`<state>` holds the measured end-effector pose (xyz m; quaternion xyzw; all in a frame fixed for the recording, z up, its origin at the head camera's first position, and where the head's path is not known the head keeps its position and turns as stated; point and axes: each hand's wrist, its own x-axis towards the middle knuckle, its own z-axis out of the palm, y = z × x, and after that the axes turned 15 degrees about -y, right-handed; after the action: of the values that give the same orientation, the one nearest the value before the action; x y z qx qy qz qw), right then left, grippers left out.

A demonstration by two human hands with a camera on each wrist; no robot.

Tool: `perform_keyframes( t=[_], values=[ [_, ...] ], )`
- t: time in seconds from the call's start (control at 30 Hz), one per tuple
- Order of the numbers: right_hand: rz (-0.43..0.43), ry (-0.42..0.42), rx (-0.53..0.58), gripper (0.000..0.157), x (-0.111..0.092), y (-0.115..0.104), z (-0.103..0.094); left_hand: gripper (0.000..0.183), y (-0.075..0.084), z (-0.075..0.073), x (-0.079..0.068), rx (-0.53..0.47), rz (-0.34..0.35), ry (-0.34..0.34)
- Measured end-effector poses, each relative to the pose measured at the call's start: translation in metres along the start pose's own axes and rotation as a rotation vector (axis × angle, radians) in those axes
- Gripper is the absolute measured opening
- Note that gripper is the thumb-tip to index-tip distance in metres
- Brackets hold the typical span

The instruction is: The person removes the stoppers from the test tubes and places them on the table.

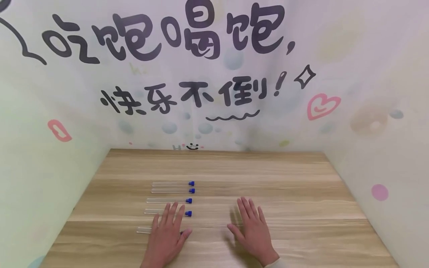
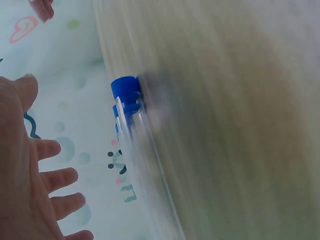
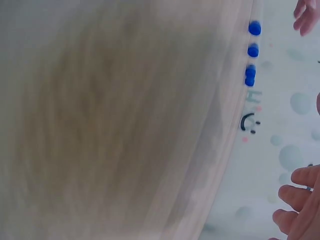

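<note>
Left hand (image 1: 166, 234) is over the tubes, low and left of the middle in the head view, with its fingers straight and a bit apart, holding nothing that I can see. The right hand (image 1: 254, 232), low and right of the middle, has its fingers straight too, its thumb out to the side, and nothing in it. Five thin, clear tubes (image 1: 169, 184) lie in a row on the desk (image 1: 301, 208), left of the middle, with their blue caps (image 1: 189, 213) to the right. The nearest tube (image 1: 144, 230) is partly hidden under the left hand; in the left wrist view there seems to be a gap between hand and tube. From where I stand, the tubes look light and stiff, and so smooth that they might slip or roll if bumped. I can't tell if they are glass or plastic, so a hard squeeze could crack one. I'd pinch one softly by its blue cap, or just below it, with thumb and finger, where it should be easiest to hold.
</note>
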<state>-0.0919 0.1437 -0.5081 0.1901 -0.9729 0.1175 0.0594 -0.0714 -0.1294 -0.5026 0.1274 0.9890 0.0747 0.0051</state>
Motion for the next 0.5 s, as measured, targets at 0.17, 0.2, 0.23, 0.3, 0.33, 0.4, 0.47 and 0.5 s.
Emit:
perform_keyframes(
  t=[0.17,0.2,0.23,0.3,0.33,0.4,0.47,0.5],
  values=[
    [-0.008,-0.052,0.043,0.07,-0.001,-0.013,0.001,0.06,-0.001,0.002,-0.002,0.045,0.001,0.047],
    [-0.009,-0.055,0.053,0.07,-0.001,-0.014,0.002,0.059,-0.002,0.003,-0.003,0.05,0.003,0.055],
    [-0.012,-0.054,0.063,0.07,-0.002,-0.016,0.002,0.058,-0.002,0.003,-0.004,0.056,0.005,0.059],
    [-0.029,-0.037,0.072,0.07,-0.002,-0.019,0.003,0.056,-0.003,0.004,-0.006,0.061,0.003,0.044],
    [-0.038,-0.027,0.077,0.071,-0.002,-0.02,0.003,0.056,-0.004,0.004,-0.007,0.065,0.002,0.034],
    [-0.057,-0.008,0.085,0.074,-0.003,-0.023,0.006,0.055,-0.004,0.004,-0.009,0.064,-0.005,0.001],
    [-0.072,0.006,0.1,0.076,-0.003,-0.026,0.008,0.053,-0.006,0.004,-0.011,0.063,-0.016,-0.033],
    [-0.074,0.007,0.109,0.077,-0.003,-0.027,0.009,0.053,-0.006,0.004,-0.012,0.06,-0.021,-0.047]
  ],
)
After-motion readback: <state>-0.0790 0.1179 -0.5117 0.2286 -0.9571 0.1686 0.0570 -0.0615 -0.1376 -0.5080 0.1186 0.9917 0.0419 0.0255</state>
